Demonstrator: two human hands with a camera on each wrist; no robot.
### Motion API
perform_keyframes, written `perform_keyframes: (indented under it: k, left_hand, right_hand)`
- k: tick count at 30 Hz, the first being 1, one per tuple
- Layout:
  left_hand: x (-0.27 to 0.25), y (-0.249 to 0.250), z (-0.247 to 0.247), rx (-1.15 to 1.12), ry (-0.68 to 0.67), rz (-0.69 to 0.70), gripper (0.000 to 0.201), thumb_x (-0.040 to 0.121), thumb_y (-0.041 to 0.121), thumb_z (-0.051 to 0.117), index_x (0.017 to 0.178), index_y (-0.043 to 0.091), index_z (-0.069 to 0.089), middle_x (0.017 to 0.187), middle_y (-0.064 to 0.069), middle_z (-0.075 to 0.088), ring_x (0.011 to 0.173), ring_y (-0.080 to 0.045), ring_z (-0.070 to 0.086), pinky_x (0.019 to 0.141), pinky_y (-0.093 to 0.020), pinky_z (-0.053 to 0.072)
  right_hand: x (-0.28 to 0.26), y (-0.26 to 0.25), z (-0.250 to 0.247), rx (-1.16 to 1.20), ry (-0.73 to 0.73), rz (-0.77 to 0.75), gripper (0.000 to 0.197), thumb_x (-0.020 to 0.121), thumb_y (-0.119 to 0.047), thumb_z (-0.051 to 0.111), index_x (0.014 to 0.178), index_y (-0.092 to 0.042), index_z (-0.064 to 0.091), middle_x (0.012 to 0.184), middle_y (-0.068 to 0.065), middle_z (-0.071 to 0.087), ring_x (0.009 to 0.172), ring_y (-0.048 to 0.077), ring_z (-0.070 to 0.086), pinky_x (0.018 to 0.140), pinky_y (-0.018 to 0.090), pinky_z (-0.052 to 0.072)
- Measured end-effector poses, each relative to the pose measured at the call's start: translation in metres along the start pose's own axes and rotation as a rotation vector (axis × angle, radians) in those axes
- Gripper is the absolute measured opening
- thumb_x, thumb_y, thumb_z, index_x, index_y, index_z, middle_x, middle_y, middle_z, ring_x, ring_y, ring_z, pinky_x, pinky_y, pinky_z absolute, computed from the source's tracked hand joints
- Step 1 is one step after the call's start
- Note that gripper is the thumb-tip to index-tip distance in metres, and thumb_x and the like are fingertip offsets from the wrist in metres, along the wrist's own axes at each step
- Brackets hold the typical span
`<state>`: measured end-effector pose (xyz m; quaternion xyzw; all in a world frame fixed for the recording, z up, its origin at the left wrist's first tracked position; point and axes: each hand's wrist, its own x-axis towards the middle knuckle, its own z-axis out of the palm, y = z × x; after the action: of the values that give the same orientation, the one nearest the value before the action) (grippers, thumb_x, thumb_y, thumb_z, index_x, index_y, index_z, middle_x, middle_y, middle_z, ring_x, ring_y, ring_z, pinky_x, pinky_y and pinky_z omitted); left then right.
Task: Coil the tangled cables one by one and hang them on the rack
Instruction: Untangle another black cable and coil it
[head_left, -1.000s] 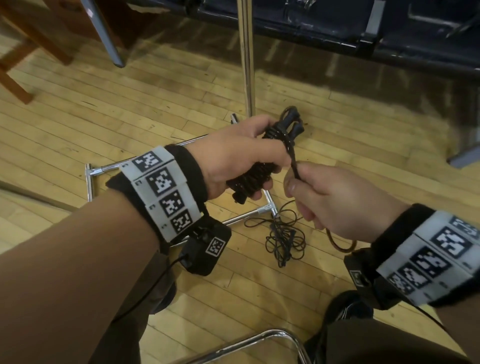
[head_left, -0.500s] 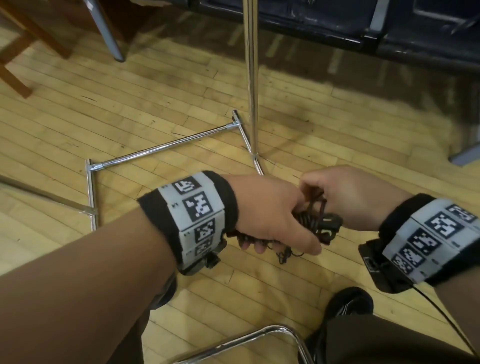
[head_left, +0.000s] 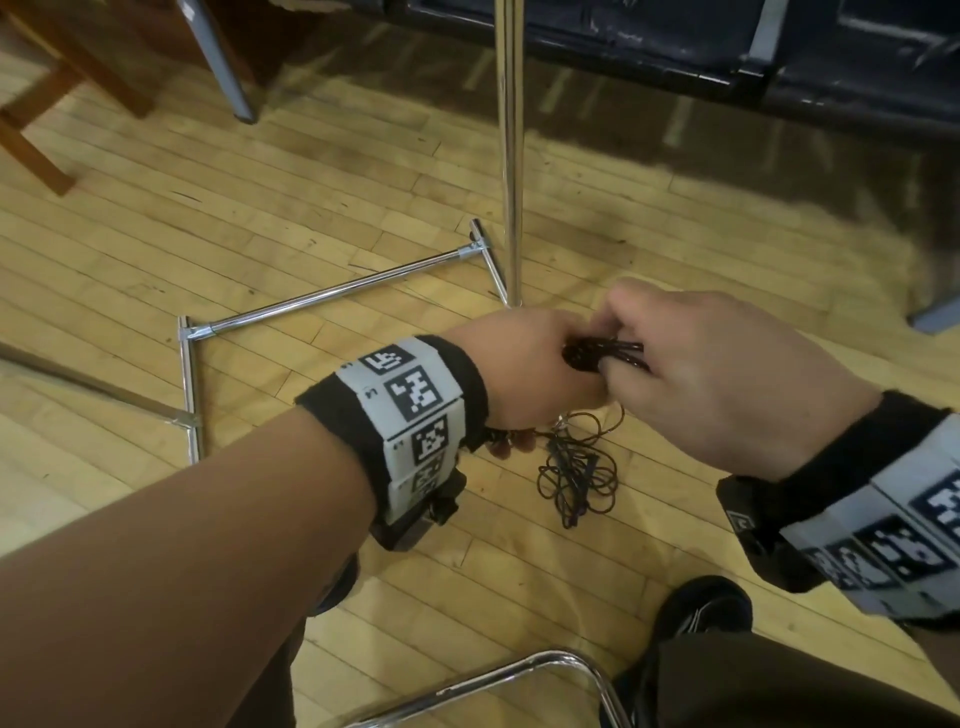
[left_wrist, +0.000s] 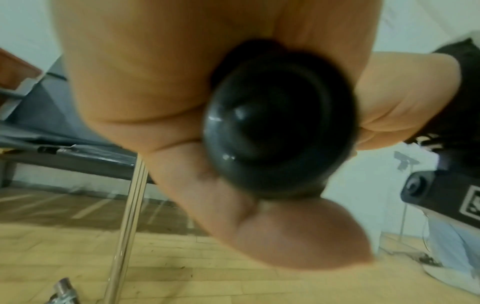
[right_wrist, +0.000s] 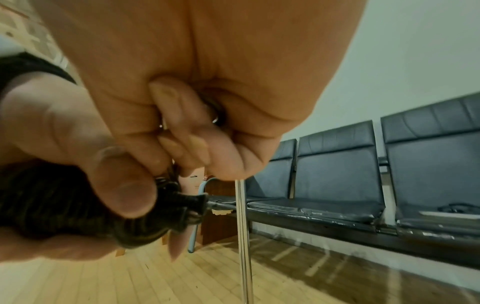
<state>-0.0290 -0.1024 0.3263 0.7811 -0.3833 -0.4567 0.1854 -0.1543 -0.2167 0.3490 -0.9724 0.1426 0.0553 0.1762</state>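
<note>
Black cable, wound into a tight coiled bundle (head_left: 605, 354), sits clamped between my two hands above the wooden floor (head_left: 260, 218): my left hand (head_left: 524, 374) has its fingers curled round the thick body of the coil, and my right hand (head_left: 727, 374) has its fingers (right_wrist: 182, 115) curled in, pinching the loops at the bundle's end. Just below my hands a second, thinner tangled cable (head_left: 576, 478) lies loose on the floor, near the chrome rack (head_left: 511, 156), whose upright pole rises just beyond my knuckles.
</note>
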Motion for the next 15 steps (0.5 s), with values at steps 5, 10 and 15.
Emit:
perform_keyframes:
  k: [5, 10, 15]
  left_hand:
    - [0.006, -0.003, 0.0, -0.174, 0.045, 0.017, 0.027, 0.1, 0.039, 0.065, 0.119, 0.021, 0.063, 0.08, -0.01, 0.07, 0.058, -0.027, 0.076, 0.053, -0.047, 0.065]
    - [0.009, -0.004, -0.003, -0.273, 0.084, 0.028, 0.029, 0.098, 0.041, 0.069, 0.113, 0.017, 0.063, 0.083, -0.012, 0.074, 0.063, -0.034, 0.077, 0.056, -0.056, 0.064]
    - [0.011, -0.005, -0.001, -0.287, 0.112, 0.002, 0.029, 0.095, 0.042, 0.073, 0.11, 0.019, 0.063, 0.082, -0.009, 0.073, 0.061, -0.031, 0.077, 0.055, -0.049, 0.065]
  right_hand:
    - [0.001, 0.009, -0.002, 0.105, 0.018, 0.003, 0.017, 0.098, -0.038, 0.047, 0.112, -0.032, 0.053, 0.087, -0.013, 0.063, 0.075, 0.006, 0.058, 0.062, 0.033, 0.049]
    - [-0.002, 0.016, -0.007, 0.175, 0.052, -0.032, 0.03, 0.096, -0.041, 0.043, 0.119, -0.034, 0.06, 0.093, -0.02, 0.062, 0.086, -0.005, 0.055, 0.065, 0.009, 0.038]
    - [0.0, 0.017, -0.006, 0.125, 0.073, -0.023, 0.026, 0.099, -0.032, 0.048, 0.121, -0.03, 0.061, 0.099, -0.013, 0.065, 0.085, 0.005, 0.057, 0.07, 0.024, 0.044]
